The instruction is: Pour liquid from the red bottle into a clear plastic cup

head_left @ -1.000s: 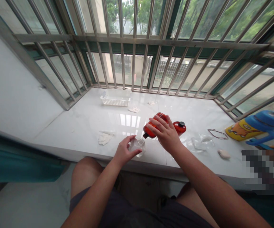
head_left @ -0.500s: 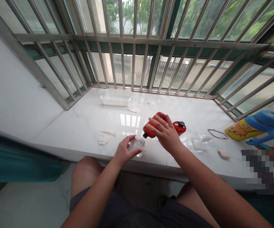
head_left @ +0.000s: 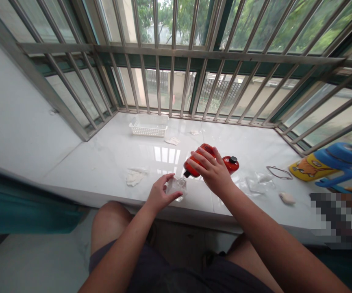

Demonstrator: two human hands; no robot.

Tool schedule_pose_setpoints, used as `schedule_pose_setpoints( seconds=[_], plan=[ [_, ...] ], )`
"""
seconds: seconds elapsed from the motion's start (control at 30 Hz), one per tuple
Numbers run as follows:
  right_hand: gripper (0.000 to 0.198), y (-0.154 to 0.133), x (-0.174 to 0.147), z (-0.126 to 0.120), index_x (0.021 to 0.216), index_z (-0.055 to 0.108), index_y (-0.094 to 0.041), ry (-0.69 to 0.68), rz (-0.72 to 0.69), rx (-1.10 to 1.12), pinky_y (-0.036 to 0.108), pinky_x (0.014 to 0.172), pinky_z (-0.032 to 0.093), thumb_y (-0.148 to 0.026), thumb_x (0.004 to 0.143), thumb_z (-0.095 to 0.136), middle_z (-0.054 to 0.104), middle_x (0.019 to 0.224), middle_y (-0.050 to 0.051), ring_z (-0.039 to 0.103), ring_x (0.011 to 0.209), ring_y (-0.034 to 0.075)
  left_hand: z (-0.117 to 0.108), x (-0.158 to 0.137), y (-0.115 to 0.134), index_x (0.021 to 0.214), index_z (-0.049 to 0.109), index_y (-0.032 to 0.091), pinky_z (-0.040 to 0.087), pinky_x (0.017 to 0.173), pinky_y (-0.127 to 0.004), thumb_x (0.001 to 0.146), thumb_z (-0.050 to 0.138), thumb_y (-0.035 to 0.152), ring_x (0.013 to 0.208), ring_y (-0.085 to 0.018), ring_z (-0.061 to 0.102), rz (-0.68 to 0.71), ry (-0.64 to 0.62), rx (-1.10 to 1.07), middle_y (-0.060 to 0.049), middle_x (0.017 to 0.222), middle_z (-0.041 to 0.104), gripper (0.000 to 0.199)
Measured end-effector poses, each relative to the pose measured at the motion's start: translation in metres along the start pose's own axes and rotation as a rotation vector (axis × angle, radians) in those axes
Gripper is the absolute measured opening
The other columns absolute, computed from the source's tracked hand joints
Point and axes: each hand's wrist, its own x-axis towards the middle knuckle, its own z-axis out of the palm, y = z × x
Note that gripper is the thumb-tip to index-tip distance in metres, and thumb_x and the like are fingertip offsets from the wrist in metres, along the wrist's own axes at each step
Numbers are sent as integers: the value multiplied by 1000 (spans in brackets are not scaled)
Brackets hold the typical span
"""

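Note:
My left hand (head_left: 162, 193) is closed around a small clear container (head_left: 177, 186), thumb on its near side and fingers on its far side, close to the ledge's front edge. Tilted down to the left, a red bottle (head_left: 192, 167) with a black tip is gripped in my right hand (head_left: 212, 169). That tip is right at the mouth of the clear container; whether liquid flows out I cannot make out. Just right of my right hand stands a second red bottle (head_left: 231, 163) with a black cap, partly hidden by the hand.
A white perforated basket (head_left: 148, 126) sits at the back left of the white ledge (head_left: 109, 154). Crumpled tissue (head_left: 135, 176) lies left of my hands. To the right are clear plastic wrapping (head_left: 258, 183), a thin loop (head_left: 279, 172), a pale lump (head_left: 287, 198) and a blue-and-yellow bottle (head_left: 313, 166). Metal bars rise behind.

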Motion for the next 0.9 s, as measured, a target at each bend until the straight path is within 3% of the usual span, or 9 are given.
schedule_pose_setpoints(
  seconds=[0.9],
  plan=[
    [57, 0, 8, -8, 146, 59, -29, -1, -56, -59, 68, 133, 25, 0, 96, 59, 60, 158, 6, 47, 153, 33, 2, 0, -1, 133, 62, 24, 61, 86, -37, 72, 91, 57, 121, -31, 68, -20, -1, -59, -11, 131, 70, 75]
  ],
)
